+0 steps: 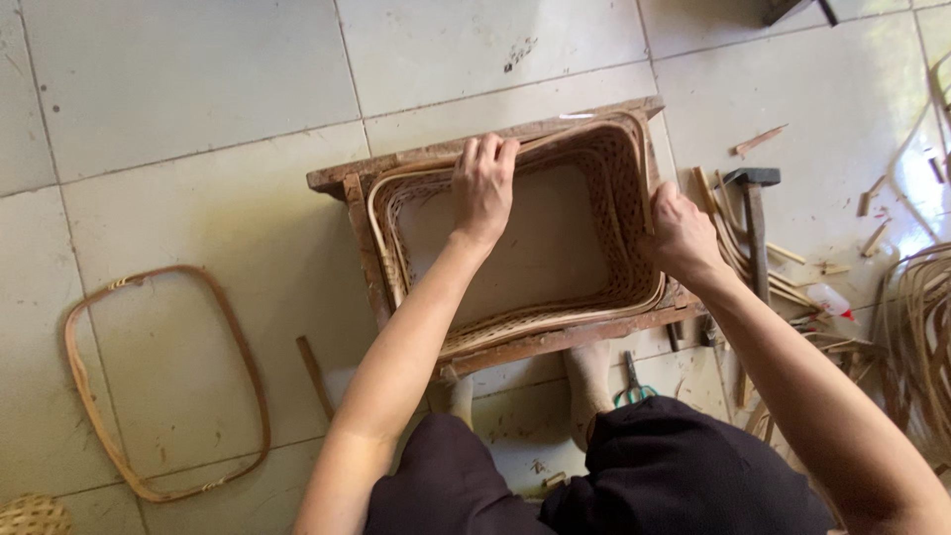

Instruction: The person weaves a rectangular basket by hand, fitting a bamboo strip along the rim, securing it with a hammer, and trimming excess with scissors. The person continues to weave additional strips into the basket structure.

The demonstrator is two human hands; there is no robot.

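Basket (pixel 540 253), rect. woven bamboo, open lattice walls, hands on rim

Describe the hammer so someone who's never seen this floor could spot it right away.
Start at the woven basket on the low wooden stool. Just past the right hand, on the pale tiles, lies the hammer. Its dark metal head sets it apart from the thin bamboo strips beside it.

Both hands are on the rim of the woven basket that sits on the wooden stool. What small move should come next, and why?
Probably press the rim strip down along the far edge. The left hand grips the far rim of the basket, where a thin strip seems to stand slightly proud of the weave toward the corner; the right hand steadies the right side on the stool.
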